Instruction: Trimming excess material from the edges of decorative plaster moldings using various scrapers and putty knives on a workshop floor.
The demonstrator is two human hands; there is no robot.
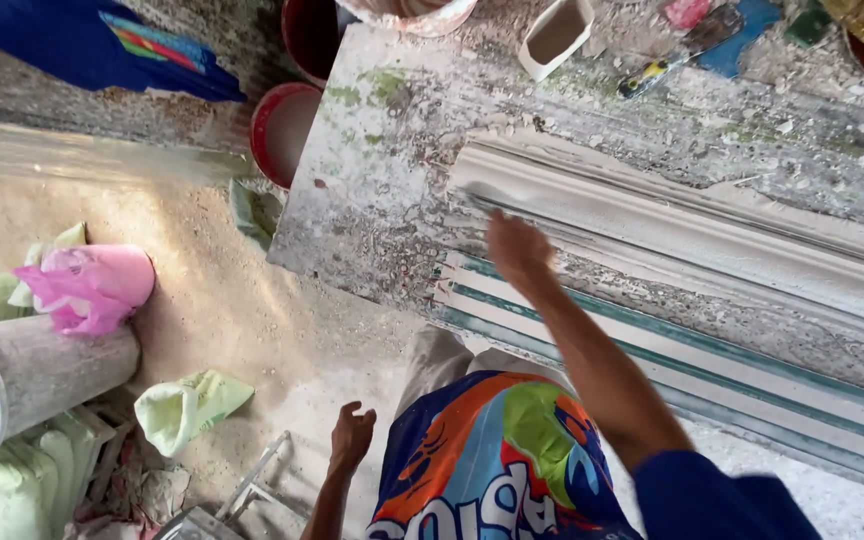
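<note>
Head view: right hand point(518, 250) on white moulding point(672, 225) (long axis slanting down-right).

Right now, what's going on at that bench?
A person leans over a plaster-spattered workbench. The right hand is stretched out onto the near end of a long white moulded strip lying along the bench, blurred, so its grip cannot be told. The left hand hangs open and empty beside the leg, above the dusty floor. A small white cup and a yellow-handled tool sit at the far edge.
</note>
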